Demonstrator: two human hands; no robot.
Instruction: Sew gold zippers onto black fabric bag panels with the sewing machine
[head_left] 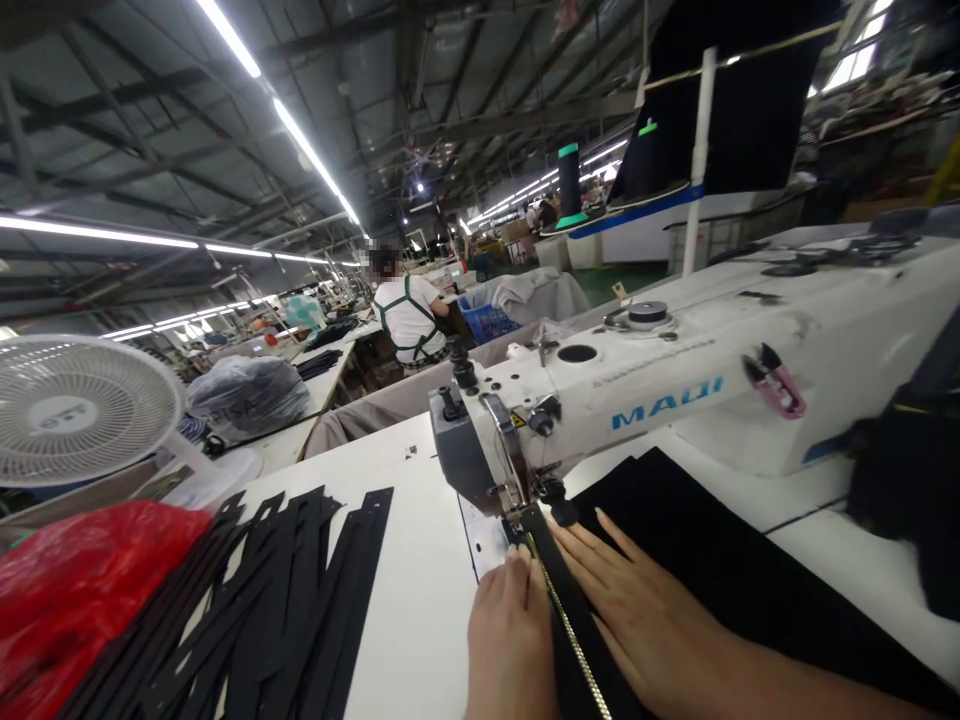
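A black zipper [568,627] with gold-coloured teeth runs from under the presser foot of the white sewing machine [645,400] towards me, along a black fabric strip. My left hand [510,630] is closed, its fingers bunched on the left edge of the zipper tape just in front of the presser foot; the fingertips are partly hidden. On the other side of the teeth, my right hand [637,610] lies flat with fingers stretched out, pressing on the black strip. A large black fabric panel [720,550] spreads under and beyond my right hand.
Several black strips [281,600] lie left on the white table [420,600], beside a red plastic bag [90,580]. A white fan [82,410] stands behind them. Pink-handled thread snips [780,385] sit on the machine. A person [409,310] works further back.
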